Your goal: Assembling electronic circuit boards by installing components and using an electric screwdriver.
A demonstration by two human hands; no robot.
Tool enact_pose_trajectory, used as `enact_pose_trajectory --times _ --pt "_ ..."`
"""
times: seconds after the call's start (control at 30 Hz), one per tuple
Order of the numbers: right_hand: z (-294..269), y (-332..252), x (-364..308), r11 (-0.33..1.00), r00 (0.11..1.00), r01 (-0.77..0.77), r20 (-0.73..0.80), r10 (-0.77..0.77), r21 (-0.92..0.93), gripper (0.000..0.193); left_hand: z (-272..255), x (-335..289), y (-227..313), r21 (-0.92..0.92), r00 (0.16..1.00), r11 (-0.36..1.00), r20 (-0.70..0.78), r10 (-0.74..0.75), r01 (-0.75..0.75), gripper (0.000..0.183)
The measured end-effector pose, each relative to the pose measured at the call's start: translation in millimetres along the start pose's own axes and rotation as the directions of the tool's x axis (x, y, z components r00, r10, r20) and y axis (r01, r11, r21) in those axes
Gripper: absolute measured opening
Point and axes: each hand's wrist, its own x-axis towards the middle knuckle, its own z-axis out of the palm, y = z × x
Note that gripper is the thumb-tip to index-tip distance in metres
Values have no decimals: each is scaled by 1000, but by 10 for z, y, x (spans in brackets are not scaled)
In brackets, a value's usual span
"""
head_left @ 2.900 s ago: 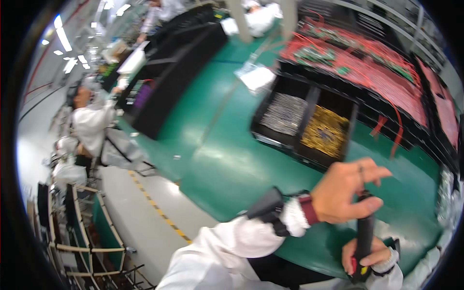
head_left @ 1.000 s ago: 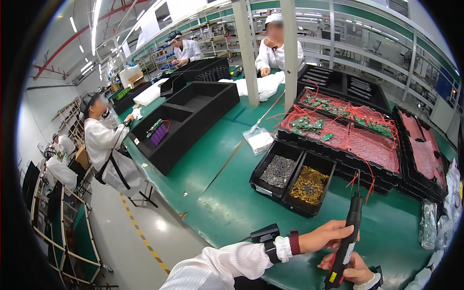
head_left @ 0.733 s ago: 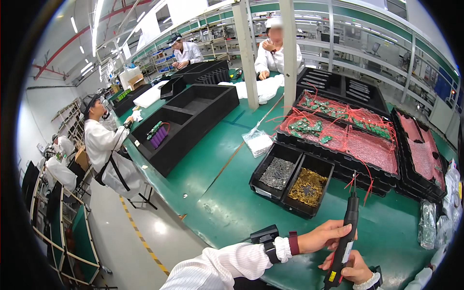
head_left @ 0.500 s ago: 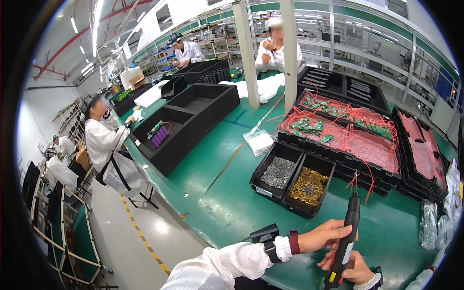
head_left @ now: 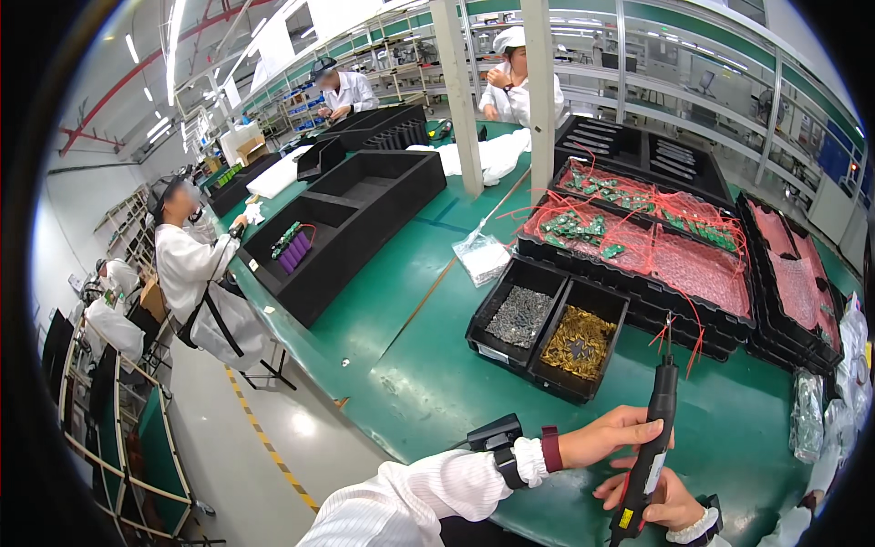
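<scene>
A black electric screwdriver (head_left: 653,447) is held between my two hands, its thin metal bit pointing away toward the far side of the table. My left hand (head_left: 603,438) grips the upper body, thumb lying along it. My right hand (head_left: 673,503) is lower down, around the rear part, with its fingertips showing on the left side. Just beyond the hands stands a black two-part bin (head_left: 531,366); small silver screws (head_left: 519,315) fill its left half and brass-coloured threaded pieces (head_left: 577,343) its right half. Something tiny at the bit's tip is too small to make out.
Stacked black trays (head_left: 629,292) hold green circuit boards (head_left: 574,228) with red wires on pink bubble wrap. A clear bag (head_left: 481,261) lies left of them. A black foam box (head_left: 365,228) holds purple cells (head_left: 293,252). Two posts rise mid-table. Co-workers are around it.
The view has shifted slightly. Both hands keep the screwdriver almost in place, and my right fingers have spread a little. The co-worker beyond the posts has lowered one hand.
</scene>
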Motion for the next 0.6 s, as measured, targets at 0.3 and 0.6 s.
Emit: enact_pose_trajectory --times 0.3,0.6 --pt "-94 35 8 999 996 -40 86 38 27 106 -31 -13 11 -25 998 997 0 -70 70 48" --pt "3 -57 37 991 972 -46 233 16 126 114 -16 -60 57 -17 997 997 34 -69 69 59"
